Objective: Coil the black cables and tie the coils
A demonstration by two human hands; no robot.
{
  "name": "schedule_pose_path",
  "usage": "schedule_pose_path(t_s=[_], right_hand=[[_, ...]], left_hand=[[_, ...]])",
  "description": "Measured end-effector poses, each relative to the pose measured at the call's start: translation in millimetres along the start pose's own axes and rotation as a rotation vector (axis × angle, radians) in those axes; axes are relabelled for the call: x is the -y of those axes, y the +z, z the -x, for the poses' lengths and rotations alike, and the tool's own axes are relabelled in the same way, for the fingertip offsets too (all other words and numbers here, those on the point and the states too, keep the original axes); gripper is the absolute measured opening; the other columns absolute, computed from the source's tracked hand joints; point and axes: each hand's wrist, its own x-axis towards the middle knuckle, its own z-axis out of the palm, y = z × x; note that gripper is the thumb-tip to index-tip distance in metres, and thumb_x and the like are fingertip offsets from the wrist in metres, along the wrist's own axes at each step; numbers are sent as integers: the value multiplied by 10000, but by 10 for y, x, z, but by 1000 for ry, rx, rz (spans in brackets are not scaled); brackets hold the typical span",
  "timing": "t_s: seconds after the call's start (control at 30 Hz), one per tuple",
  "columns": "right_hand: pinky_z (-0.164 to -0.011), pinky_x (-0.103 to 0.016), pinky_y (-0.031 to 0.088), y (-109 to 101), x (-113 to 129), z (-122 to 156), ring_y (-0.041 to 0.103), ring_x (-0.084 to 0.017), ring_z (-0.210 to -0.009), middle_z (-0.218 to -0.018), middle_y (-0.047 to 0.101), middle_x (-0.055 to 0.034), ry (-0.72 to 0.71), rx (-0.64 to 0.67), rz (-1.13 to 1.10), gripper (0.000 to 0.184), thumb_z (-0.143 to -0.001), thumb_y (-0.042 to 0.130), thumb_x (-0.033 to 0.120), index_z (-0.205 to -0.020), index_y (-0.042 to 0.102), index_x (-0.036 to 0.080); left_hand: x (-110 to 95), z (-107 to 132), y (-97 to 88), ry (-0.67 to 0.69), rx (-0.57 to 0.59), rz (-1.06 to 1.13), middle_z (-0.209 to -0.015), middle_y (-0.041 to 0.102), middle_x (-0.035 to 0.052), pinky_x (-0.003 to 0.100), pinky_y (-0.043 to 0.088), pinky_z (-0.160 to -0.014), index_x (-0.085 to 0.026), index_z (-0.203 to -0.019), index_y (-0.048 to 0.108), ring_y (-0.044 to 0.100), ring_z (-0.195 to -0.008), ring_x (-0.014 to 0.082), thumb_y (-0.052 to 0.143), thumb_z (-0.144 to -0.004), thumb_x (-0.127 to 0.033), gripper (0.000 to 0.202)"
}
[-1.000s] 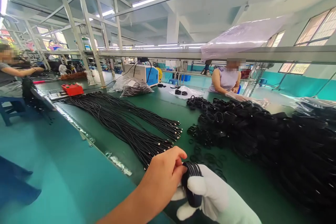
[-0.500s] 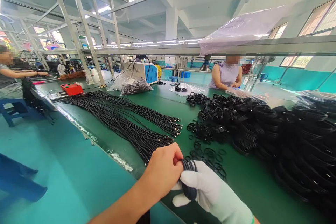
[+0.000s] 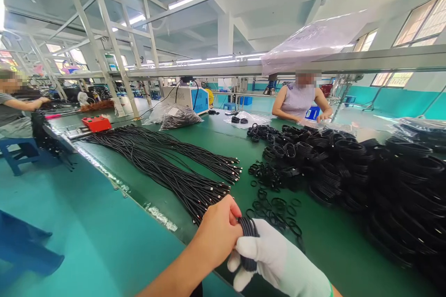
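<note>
My left hand (image 3: 218,234), bare, is closed around the top of a coiled black cable (image 3: 248,241). My right hand (image 3: 278,260), in a white glove, grips the same coil from the right, thumb across it. Both hands hover over the near edge of the green table (image 3: 223,146). Just beyond them lie loose black rubber bands (image 3: 277,209). A long bundle of straight black cables (image 3: 163,162) stretches away to the left, metal tips pointing at my hands. A large heap of coiled black cables (image 3: 348,167) fills the right side.
A person in a sleeveless top (image 3: 299,100) works across the table. Another person (image 3: 14,106) sits at far left on a blue stool. A red box (image 3: 96,123), a blue-white machine (image 3: 188,97) and bagged cables (image 3: 176,116) stand at the back. Teal floor lies left.
My hands have stayed locked on the coil, shifting slightly. The camera tilted a little, and the person opposite moved an arm outward.
</note>
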Motion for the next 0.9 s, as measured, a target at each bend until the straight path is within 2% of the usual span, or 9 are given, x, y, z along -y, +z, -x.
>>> schedule_pose_path(t_s=[0.13,0.33,0.5,0.63,0.73,0.8,0.9], right_hand=[[-377,-177,491,-50,-46,-53,544,-84,-479,-666,580,-36,-18,-13,-25,337,-579,766,368,-696,612,92],[-342,-149,468,-57,-143,-29,534,-84,-495,-645,550,-22,14,-60,-8,308,-566,748,317,-742,626,96],[-305,-139,428,-44,-211,-50,508,-69,-432,-618,578,-38,29,-80,-13,231,-578,715,282,-653,622,84],[-366,-187,478,-125,-39,18,579,-116,-497,-637,616,-47,14,-134,-136,332,-561,771,339,-740,646,90],[-446,-224,501,-295,175,112,651,-181,-654,-693,644,-25,-59,-297,-235,441,-527,823,338,-876,628,152],[-482,-231,493,-421,270,163,669,-212,-746,-744,655,-28,-101,-346,-258,449,-554,819,345,-913,615,169],[-518,-253,495,-537,310,202,668,-224,-799,-827,664,-42,-126,-334,-246,413,-608,794,344,-936,603,181]], left_hand=[[6,11,-26,86,-10,-154,-552,527,-76,192,301,-484,-205,-665,482,458,-530,93,515,-649,-87,123],[6,104,-33,214,-58,-289,-586,530,-52,206,309,-522,-201,-642,503,463,-555,107,452,-643,-60,149],[-20,36,-84,200,23,-302,-573,530,-57,203,304,-512,-199,-620,503,451,-555,109,501,-645,-106,96],[-33,-117,-250,231,163,-169,-667,575,-58,194,336,-507,-206,-734,565,479,-591,113,602,-645,-194,97],[18,-218,-322,221,126,-82,-694,570,-44,207,386,-551,-194,-779,575,503,-620,122,570,-721,-267,93],[72,-262,-281,227,91,-158,-661,553,-39,215,391,-564,-192,-743,564,510,-620,128,504,-777,-262,98],[149,-320,-92,313,104,-403,-720,587,-26,227,389,-618,-206,-751,581,544,-683,140,474,-792,-184,117]])
